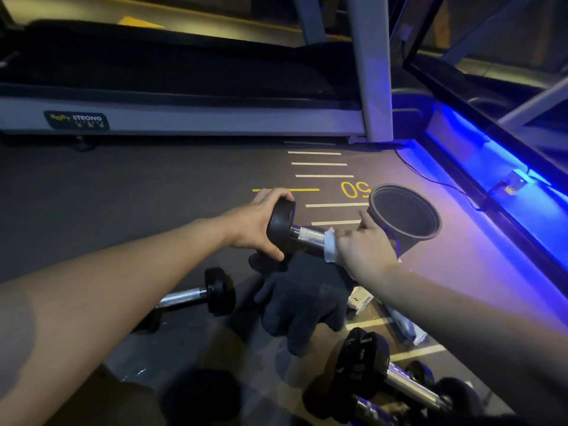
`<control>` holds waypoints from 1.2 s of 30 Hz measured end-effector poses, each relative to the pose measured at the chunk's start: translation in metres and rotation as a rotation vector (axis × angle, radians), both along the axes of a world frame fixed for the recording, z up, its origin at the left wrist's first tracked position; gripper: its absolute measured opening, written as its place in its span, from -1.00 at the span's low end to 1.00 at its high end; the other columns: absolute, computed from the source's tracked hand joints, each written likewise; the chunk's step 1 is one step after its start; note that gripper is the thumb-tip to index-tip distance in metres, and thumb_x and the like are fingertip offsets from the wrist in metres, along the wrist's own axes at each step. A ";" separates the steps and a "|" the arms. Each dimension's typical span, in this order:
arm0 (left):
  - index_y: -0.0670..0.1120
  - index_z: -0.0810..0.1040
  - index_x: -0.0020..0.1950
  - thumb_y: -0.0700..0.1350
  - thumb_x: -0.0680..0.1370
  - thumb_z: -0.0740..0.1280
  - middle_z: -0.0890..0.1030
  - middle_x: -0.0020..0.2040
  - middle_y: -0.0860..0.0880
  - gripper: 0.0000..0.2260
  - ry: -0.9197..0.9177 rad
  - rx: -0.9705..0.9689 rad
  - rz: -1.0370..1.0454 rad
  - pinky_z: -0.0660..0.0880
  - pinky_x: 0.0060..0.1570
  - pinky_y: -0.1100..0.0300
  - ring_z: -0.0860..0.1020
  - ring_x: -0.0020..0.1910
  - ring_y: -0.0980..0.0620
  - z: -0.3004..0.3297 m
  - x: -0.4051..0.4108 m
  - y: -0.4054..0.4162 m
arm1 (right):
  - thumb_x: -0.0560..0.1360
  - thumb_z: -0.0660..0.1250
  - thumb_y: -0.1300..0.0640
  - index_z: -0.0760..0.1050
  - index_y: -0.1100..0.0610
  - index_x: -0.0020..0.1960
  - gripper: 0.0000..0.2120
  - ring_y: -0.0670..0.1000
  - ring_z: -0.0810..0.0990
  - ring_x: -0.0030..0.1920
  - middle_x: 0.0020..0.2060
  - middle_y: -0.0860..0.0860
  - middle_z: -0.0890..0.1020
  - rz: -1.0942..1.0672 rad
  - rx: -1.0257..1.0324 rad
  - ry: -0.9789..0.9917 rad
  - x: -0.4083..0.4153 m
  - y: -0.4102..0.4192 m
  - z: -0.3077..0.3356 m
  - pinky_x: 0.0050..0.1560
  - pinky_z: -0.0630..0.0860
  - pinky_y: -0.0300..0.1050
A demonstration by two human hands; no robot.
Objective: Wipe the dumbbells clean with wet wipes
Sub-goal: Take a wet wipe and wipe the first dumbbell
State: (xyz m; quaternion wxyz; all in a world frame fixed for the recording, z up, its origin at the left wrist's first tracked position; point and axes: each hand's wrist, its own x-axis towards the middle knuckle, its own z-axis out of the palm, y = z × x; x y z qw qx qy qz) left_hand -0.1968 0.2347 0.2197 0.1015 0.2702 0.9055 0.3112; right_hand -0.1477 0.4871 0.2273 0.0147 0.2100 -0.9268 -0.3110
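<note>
- Head view, nearest first: two dumbbells [396, 382] lie low right by the camera, chrome handles showing — not obviously wiped yet (can't judge from here).
- Left hand [258, 226] grips the black end plate of the held dumbbell [295, 230], fingers curled over its rim, lifting it clear of the floor.
- Right hand [362, 244] holds a white wet wipe [330, 244] wrapped on the knurled handle, at the end nearest that hand; its far plate is hidden behind the hand.
- Step in hand, as I judge it: wiping the handle. Best done by keeping the plate steady with the left and turning the bar while sliding the wipe along — knurling traps grime, so cover all round.
- Around: dark gloves [301, 302] on the floor under the held dumbbell; another dumbbell [196, 298] left of them; black bucket [405, 215] just beyond the right hand; white packaging [359, 298] under the right forearm; treadmill [184, 115] behind.
- In the way: bucket sits close to the right knuckles — could get knocked.
</note>
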 end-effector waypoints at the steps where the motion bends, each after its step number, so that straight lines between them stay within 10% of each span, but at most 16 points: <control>1: 0.15 0.17 0.41 0.04 0.18 0.69 0.24 0.36 0.06 -0.03 -0.002 -0.008 -0.001 0.46 0.26 0.04 0.44 0.28 -0.02 0.001 0.000 0.000 | 0.49 0.20 0.21 0.37 0.18 0.37 -0.56 0.11 0.65 -0.19 -0.21 0.01 0.66 0.003 0.012 0.024 0.002 0.001 -0.005 0.51 -0.03 0.16; 6: 0.13 0.18 0.42 0.03 0.20 0.69 0.27 0.37 0.03 -0.05 -0.016 0.018 0.010 0.42 0.28 0.09 0.41 0.31 -0.01 0.001 0.000 -0.003 | 0.30 0.50 -0.04 0.50 0.05 -0.11 -0.72 0.09 0.64 -0.28 -0.38 0.03 0.63 0.001 -0.146 0.082 -0.012 0.001 -0.007 0.39 0.26 0.03; 9: 0.15 0.18 0.42 0.05 0.21 0.69 0.27 0.37 0.06 -0.06 -0.016 0.023 0.020 0.44 0.27 0.05 0.41 0.31 0.00 0.001 0.000 -0.003 | 0.30 0.49 -0.22 0.56 0.02 0.00 -0.59 0.11 0.62 0.03 -0.12 0.04 0.68 -0.184 -0.200 -0.176 -0.030 0.001 0.007 0.14 0.46 -0.05; 14: 0.17 0.17 0.43 0.07 0.21 0.68 0.27 0.36 0.08 -0.05 -0.011 0.011 0.021 0.47 0.21 0.02 0.44 0.28 -0.01 0.000 0.001 -0.004 | 0.20 0.58 -0.17 0.45 0.10 -0.22 -0.55 0.10 0.52 -0.19 -0.34 -0.04 0.50 -0.235 -0.312 -0.469 -0.053 0.000 0.025 -0.26 0.43 -0.11; 22: 0.21 0.17 0.42 0.10 0.21 0.67 0.26 0.39 0.10 -0.05 -0.019 0.023 0.023 0.48 0.25 -0.03 0.43 0.31 -0.01 -0.003 -0.004 -0.005 | 0.13 0.65 -0.09 0.62 -0.13 -0.07 -0.59 0.00 0.68 -0.11 -0.14 -0.13 0.70 -0.439 -0.364 -0.883 -0.081 -0.005 0.042 -0.16 0.57 -0.18; 32: 0.16 0.22 0.41 0.04 0.18 0.70 0.34 0.36 0.07 -0.06 -0.080 0.058 0.009 0.44 0.28 0.04 0.42 0.29 0.02 0.002 -0.012 -0.003 | 0.35 0.48 -0.19 0.52 -0.08 0.15 -0.57 0.10 0.57 0.14 0.00 0.03 0.67 -0.161 -0.176 -0.209 -0.022 -0.006 0.021 0.19 0.39 -0.05; 36: 0.15 0.26 0.44 0.07 0.18 0.70 0.38 0.37 0.04 -0.05 -0.135 0.119 0.043 0.40 0.36 0.03 0.41 0.32 0.02 0.001 -0.017 -0.006 | 0.41 0.38 -0.02 0.44 -0.07 0.01 -0.79 0.09 0.65 -0.05 -0.29 0.00 0.66 -0.079 -0.169 0.039 -0.009 -0.003 0.004 0.39 0.19 -0.06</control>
